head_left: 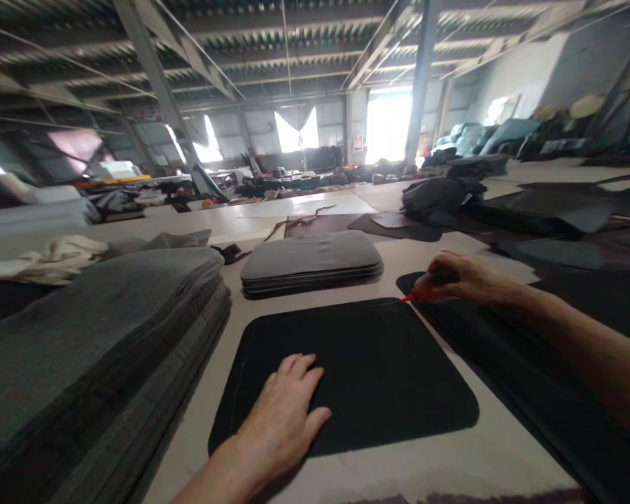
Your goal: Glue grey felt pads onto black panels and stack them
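A black panel [378,371] with rounded corners lies flat on the table in front of me. My left hand [288,406] rests palm down on its left part, fingers spread, holding nothing. At the panel's far right corner, my right hand [451,276] is closed around a small applicator with a red pointed tip [408,298]. Most of the applicator's body is hidden in the fingers. Its tip is at the panel's edge. Thin pale lines run along the panel's left and far edges.
Just beyond the panel lies a stack of grey rounded panels [312,255]. A tall pile of grey fabric [110,336] stands at left, and dark material [504,350] covers the right side. Farther back are a dark bundle [433,199] and loose scraps on the pale table [430,469].
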### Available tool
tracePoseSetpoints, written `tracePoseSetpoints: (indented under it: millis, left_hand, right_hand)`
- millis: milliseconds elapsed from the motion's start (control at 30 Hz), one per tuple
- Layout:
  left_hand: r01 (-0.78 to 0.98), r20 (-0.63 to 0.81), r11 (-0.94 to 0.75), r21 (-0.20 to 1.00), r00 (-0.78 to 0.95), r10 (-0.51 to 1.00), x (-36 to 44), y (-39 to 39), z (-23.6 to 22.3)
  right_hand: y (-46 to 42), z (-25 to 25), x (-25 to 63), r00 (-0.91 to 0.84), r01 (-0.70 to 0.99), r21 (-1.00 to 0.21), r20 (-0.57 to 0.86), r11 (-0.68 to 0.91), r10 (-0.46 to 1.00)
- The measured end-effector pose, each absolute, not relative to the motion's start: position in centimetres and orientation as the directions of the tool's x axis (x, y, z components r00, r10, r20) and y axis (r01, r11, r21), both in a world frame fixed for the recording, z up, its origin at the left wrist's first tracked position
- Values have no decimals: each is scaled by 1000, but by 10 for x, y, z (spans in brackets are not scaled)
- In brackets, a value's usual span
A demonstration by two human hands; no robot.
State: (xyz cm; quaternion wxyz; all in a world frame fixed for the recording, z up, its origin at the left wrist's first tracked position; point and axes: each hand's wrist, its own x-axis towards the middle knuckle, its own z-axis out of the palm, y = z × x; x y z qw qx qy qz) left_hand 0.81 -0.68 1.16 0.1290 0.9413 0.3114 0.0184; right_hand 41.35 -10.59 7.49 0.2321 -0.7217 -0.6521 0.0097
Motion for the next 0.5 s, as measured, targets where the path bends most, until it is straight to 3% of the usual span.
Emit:
tracePoseSetpoints:
  millis: [133, 367, 500]
  left_hand:
    - [656, -163, -746, 110, 753, 638, 10, 28, 29]
    - [660, -206, -746, 90, 745, 635, 15, 44, 22]
    - [653, -189, -754, 70, 751, 632, 15, 42, 23]
  right_hand:
    - [-105, 74, 412, 157, 931, -361, 292, -43, 943]
    - [-146, 87, 408, 197, 904, -410, 136, -126, 971]
    - [-186, 85, 395, 211, 846, -517, 101, -130, 972]
